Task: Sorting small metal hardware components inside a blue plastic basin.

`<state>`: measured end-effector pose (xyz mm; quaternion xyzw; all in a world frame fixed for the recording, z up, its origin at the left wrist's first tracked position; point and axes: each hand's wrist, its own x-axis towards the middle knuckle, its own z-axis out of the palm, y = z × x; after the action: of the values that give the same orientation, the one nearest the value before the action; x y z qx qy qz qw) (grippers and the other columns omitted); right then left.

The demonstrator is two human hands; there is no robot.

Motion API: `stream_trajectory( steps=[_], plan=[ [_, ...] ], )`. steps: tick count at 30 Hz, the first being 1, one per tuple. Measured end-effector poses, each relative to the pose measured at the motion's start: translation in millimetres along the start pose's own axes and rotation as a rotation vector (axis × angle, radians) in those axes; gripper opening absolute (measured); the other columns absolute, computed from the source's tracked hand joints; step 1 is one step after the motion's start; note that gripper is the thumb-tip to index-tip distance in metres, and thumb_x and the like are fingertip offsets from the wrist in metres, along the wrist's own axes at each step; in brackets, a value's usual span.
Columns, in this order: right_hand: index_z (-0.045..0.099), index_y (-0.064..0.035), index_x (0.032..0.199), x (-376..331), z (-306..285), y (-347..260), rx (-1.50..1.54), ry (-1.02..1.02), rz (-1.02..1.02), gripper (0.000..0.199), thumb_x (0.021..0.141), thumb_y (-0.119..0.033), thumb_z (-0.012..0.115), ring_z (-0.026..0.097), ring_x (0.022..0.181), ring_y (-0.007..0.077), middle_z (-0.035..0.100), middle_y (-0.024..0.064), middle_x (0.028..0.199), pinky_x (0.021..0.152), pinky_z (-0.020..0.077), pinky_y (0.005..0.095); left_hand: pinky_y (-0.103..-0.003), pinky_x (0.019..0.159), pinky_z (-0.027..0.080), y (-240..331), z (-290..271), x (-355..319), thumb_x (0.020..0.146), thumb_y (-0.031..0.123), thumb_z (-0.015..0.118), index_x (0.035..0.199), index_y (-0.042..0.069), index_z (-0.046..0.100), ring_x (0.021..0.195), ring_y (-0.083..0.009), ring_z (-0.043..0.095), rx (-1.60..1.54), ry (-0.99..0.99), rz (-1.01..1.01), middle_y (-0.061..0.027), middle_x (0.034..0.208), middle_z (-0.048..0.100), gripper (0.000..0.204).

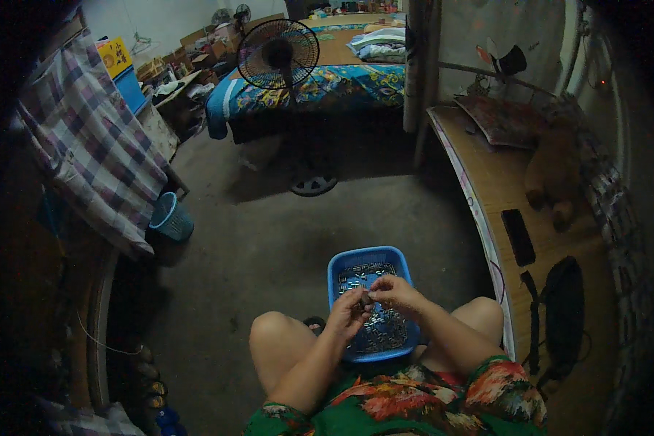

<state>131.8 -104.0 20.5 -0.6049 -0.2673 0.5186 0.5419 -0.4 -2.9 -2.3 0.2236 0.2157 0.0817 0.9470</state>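
Left hand [347,317] and right hand [397,293] meeting over a blue basin [331,282]

Both sets of fingers are curling inward, tips close together; how tightly each grip is closing, and on what (the detail is too small), I cannot tell. Small metallic pieces [386,336] are lying inside the basin.

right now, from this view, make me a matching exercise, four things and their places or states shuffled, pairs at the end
1. fan
2. basin
3. left hand and right hand
4. bin

A. close together over the basin
B. beside the hanging checked cloth
C. upright, just in front of the bed
D. holding many small shiny pieces

Pairs: 1-C, 2-D, 3-A, 4-B
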Motion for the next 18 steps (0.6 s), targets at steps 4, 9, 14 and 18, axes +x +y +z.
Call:
stream_trajectory(
  steps=[4, 9, 14, 18],
  plan=[
    [0.051, -0.0006, 0.091, 4, -7, 5, 0.376, 0.056, 0.160, 0.018, 0.075, -0.006, 0.057, 0.056, 0.080, 0.0182, 0.055, 0.0082, 0.082, 0.069, 0.0483, 0.0286, -0.022, 0.049, 0.040, -1, -4, 3, 0.084, 0.025, 0.051, 0.086, 0.005, 0.051, 0.060, -0.0134, 0.050, -0.006, 0.126, 0.049, -0.0078, 0.075, 0.056, 0.020],
    [0.052, 0.0026, 0.091, 15, -18, 19, 0.728, 0.156, 0.288, 0.014, 0.079, -0.006, 0.052, 0.056, 0.081, 0.0227, 0.055, 0.0128, 0.084, 0.075, 0.0497, 0.0342, -0.023, 0.050, 0.040, 0, -13, 7, 0.083, 0.027, 0.051, 0.087, 0.004, 0.051, 0.061, -0.0143, 0.050, -0.041, 0.146, 0.141, -0.0100, 0.076, 0.056, 0.023],
    [0.049, 0.0026, 0.095, 23, -17, 43, 0.578, 0.104, 0.278, 0.015, 0.081, -0.003, 0.047, 0.057, 0.075, 0.0234, 0.055, 0.0146, 0.086, 0.067, 0.0520, 0.0345, -0.022, 0.050, 0.041, 3, -6, 4, 0.083, 0.024, 0.052, 0.084, 0.005, 0.050, 0.058, -0.0141, 0.049, -0.070, 0.186, 0.129, -0.0090, 0.074, 0.056, 0.018],
    [0.050, 0.0016, 0.097, 11, -11, 21, 0.378, 0.110, 0.171, 0.017, 0.082, -0.006, 0.049, 0.056, 0.068, 0.0160, 0.057, 0.0103, 0.083, 0.056, 0.0493, 0.0271, -0.022, 0.051, 0.041, 4, -2, 1, 0.083, 0.023, 0.053, 0.084, 0.005, 0.050, 0.059, -0.0141, 0.049, -0.050, 0.184, 0.125, -0.0094, 0.074, 0.056, 0.018]
  ],
)
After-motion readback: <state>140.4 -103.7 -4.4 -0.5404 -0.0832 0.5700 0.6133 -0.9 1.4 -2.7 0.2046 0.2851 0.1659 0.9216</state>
